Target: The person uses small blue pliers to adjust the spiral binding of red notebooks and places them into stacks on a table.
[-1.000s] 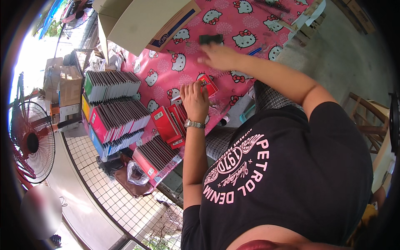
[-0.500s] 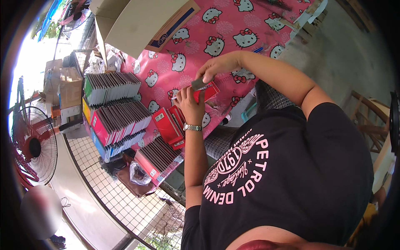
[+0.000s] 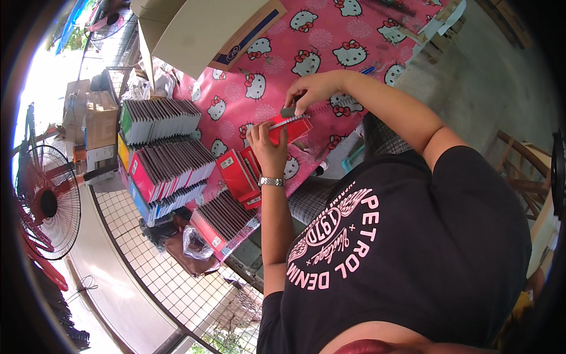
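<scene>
1. Gripping the left end of a red notebook (image 3: 298,127), the left hand (image 3: 268,144) has its fingers over the upper edge and its thumb on the cover.
2. The right hand (image 3: 313,89) has its fingers curled around a dark block (image 3: 288,112) at the red notebook's upper edge; contact is unclear.
3. Coil-bound stacks (image 3: 171,165), well left of the red notebook, look finished; flat red books (image 3: 234,172), nearer its left, are harder to judge.
4. The red notebook itself seems unfinished, its edge being worked.
5. A second ago the right hand was beyond the red notebook; since the half-second frame, the dark block has shifted away from the left fingers.
</scene>
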Motion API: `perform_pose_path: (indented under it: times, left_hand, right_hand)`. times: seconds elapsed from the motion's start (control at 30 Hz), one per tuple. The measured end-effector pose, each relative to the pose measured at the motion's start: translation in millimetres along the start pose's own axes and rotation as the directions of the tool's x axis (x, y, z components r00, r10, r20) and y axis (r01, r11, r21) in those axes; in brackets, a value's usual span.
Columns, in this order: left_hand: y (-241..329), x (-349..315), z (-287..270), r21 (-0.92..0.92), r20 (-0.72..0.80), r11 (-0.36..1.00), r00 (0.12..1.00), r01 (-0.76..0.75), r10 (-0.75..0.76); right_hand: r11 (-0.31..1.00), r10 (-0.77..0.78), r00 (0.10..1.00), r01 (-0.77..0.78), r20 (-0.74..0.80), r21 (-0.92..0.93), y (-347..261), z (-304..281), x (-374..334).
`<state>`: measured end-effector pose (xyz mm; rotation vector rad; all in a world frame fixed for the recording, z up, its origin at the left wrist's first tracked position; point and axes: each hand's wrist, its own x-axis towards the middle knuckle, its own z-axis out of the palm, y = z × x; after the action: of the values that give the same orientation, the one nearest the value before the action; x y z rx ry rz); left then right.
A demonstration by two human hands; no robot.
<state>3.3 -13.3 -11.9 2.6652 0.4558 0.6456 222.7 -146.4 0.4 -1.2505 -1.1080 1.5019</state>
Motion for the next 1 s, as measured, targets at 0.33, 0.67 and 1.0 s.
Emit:
perform_pose_path:
  times: [0.33, 0.67, 1.0]
  left_hand:
    - [-11, -7, -5, -0.011, -0.035, 0.996, 0.995, 0.090, -0.090]
    - [-21, -5, -8, -0.173, 0.064, 0.967, 0.982, 0.185, -0.176]
    - [-20, 0, -11, -0.226, 0.147, 0.935, 0.958, 0.274, -0.245]
  right_hand:
    - [0.961, -0.112, 0.993, 0.097, 0.044, 0.260, -8, 0, 7]
    - [0.983, -0.079, 0.996, 0.073, 0.030, 0.169, -8, -4, 28]
    - [0.948, -0.139, 0.982, 0.095, 0.127, 0.305, -14, 1, 43]
